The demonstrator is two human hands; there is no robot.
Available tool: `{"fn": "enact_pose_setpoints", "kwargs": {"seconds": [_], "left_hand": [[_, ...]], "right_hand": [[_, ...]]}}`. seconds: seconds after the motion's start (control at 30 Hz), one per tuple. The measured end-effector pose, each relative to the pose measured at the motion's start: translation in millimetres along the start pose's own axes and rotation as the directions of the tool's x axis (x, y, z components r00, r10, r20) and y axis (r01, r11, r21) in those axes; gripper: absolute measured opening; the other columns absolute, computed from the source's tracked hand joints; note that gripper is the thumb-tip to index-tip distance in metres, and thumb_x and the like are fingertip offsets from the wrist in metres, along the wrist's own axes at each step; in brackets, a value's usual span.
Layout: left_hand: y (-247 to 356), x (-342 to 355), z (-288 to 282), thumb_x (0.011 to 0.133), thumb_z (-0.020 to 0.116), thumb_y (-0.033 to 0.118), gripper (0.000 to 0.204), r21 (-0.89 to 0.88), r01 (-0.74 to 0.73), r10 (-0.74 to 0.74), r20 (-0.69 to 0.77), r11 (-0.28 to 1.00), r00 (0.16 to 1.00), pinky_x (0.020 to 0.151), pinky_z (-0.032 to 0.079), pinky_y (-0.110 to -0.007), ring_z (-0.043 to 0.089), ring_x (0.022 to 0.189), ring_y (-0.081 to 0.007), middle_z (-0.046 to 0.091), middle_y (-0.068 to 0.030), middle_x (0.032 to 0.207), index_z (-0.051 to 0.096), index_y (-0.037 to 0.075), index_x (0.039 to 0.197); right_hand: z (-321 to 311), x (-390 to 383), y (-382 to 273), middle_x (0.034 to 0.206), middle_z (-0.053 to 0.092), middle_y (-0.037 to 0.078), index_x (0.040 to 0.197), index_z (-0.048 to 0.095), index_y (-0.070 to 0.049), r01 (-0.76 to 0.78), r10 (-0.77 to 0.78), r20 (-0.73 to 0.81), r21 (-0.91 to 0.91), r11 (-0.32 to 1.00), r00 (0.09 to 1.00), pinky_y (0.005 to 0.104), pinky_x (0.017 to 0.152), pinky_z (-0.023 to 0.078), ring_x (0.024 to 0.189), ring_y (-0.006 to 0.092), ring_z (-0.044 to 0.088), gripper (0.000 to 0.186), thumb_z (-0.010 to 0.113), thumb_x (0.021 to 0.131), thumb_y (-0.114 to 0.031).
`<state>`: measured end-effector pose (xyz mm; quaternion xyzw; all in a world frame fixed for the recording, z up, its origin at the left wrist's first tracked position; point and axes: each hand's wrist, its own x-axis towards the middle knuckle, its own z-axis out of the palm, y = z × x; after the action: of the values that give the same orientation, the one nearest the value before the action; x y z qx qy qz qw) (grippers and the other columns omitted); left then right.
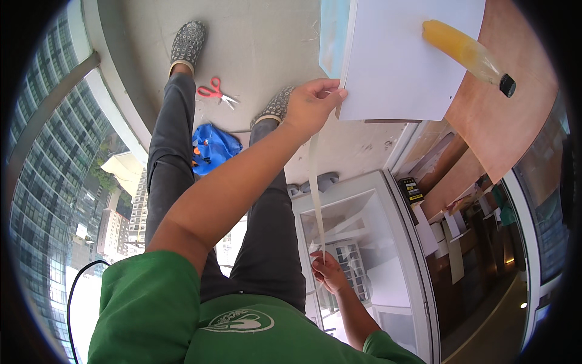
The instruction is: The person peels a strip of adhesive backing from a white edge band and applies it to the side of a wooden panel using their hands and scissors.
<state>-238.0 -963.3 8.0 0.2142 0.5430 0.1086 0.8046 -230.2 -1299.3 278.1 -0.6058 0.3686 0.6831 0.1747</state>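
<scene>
My left hand (312,108) is closed at the near left corner of a white board (403,60), pinching the end of a long pale strip (314,176) against the board's edge. From there the strip hangs down in a gentle curve to my right hand (329,273). That hand is closed around the strip's lower part, close to my body, and a loop of it shows beside the fingers. On top of the board lies a clear plastic bottle (467,50) with yellow contents and a black cap, tilted toward the right.
Red-handled scissors (217,92) lie open on the floor between my feet, near a blue plastic bag (215,147). A light blue sheet (333,36) shows beside the board, and a brown wooden panel (509,91) lies under it. Glass railing stands left; a glass-panelled white frame (388,188) is right.
</scene>
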Motion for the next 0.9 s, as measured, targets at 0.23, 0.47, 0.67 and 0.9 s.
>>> {"fn": "enact_pose_setpoints", "kwargs": {"seconds": [0.23, 0.47, 0.67, 0.9], "left_hand": [[-20, -8, -7, 0.085, 0.077, 0.027, 0.041, 0.065, 0.000, -0.003, 0.036, 0.998, 0.999, 0.075, 0.051, -0.027, 0.063, 0.082, -0.0104, 0.070, -0.0060, 0.094, 0.069, 0.001, 0.116], [-35, -16, -8, 0.085, 0.077, 0.027, 0.036, 0.031, -0.019, 0.017, 0.039, 0.999, 0.999, 0.076, 0.052, -0.028, 0.063, 0.085, -0.0123, 0.069, -0.0071, 0.097, 0.071, 0.003, 0.111], [-40, -16, -1, 0.086, 0.078, 0.022, 0.031, 0.070, -0.127, 0.129, -0.024, 0.989, 0.991, 0.073, 0.050, -0.024, 0.060, 0.080, -0.0093, 0.067, -0.0049, 0.094, 0.070, 0.002, 0.108], [-41, -14, 3, 0.083, 0.078, 0.025, 0.031, 0.081, -0.187, 0.192, -0.051, 0.979, 0.980, 0.074, 0.052, -0.029, 0.061, 0.078, -0.0149, 0.067, -0.0082, 0.094, 0.070, 0.001, 0.102]], "right_hand": [[11, 0, -6, 0.076, 0.054, 0.001, 0.120, 0.057, -0.009, 0.013, -0.012, -0.037, 0.015, 1.000, 0.999, 0.0208, 0.048, 0.033, 0.054, 0.0063, 0.042, 0.030, 0.067, 0.093, -0.014], [13, -2, -20, 0.075, 0.054, 0.002, 0.123, 0.057, -0.008, -0.028, 0.029, -0.053, 0.015, 1.000, 0.998, 0.0198, 0.045, 0.031, 0.050, 0.0056, 0.041, 0.031, 0.065, 0.094, -0.014], [16, -4, -31, 0.075, 0.055, 0.002, 0.124, 0.057, -0.008, -0.058, 0.057, -0.040, -0.022, 0.998, 0.998, 0.0215, 0.046, 0.031, 0.050, 0.0056, 0.040, 0.030, 0.064, 0.095, -0.017], [21, -5, -38, 0.074, 0.055, 0.002, 0.124, 0.057, -0.009, -0.075, 0.074, -0.037, -0.041, 0.996, 0.997, 0.0220, 0.047, 0.031, 0.050, 0.0058, 0.038, 0.030, 0.063, 0.096, -0.018]]}}
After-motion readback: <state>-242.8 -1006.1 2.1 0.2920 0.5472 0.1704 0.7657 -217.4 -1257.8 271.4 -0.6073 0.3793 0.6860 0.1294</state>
